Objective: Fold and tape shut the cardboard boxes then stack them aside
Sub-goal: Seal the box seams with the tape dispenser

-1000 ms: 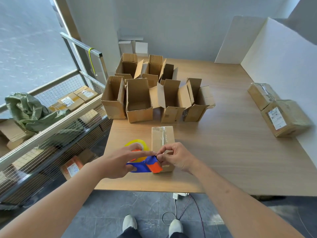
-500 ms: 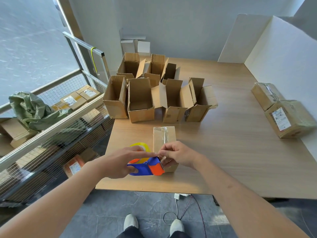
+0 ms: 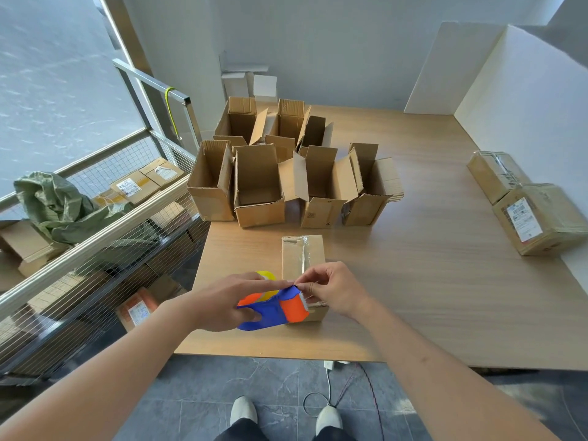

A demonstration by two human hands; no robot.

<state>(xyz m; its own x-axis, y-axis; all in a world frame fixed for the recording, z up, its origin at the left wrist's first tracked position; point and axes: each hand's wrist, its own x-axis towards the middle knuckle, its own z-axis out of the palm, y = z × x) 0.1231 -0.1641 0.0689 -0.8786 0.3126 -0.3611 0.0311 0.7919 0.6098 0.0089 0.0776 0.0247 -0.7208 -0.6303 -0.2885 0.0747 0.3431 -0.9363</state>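
Sealing in progress, item one: closed box [image 3: 302, 259] near the counter's [image 3: 429, 281] front edge, flaps down, a clear tape strip running along its top seam toward the person.

Item two: dispenser [image 3: 273, 308], blue and orange body with a yellow roll, gripped in the left hand [image 3: 222, 303], forefinger stretched along its top. It sits at the box's near end, toothed blade against the edge; judged to be placed so for cutting the strip where the seam ends.

Item three: right hand [image 3: 334, 294], fingers curled, thumb and forefinger pinching at the tape beside the blade. Judged purpose: holding the strip taut or pressing its end down while it is severed.

Item four: open boxes [image 3: 286, 183], a cluster toward the counter's far left, flaps up, apparently awaiting folding and taping.

Item five: two wrapped parcels [image 3: 525, 202] with labels, at the counter's right side against a white panel; possibly the stacking place, not certain.

Not determinable: whether the tape is already cut, as the strip is clear and the hands cover that spot; the box's near face, hidden behind dispenser and hands; contents of the open boxes; how many stand in the rear row, since flaps overlap.
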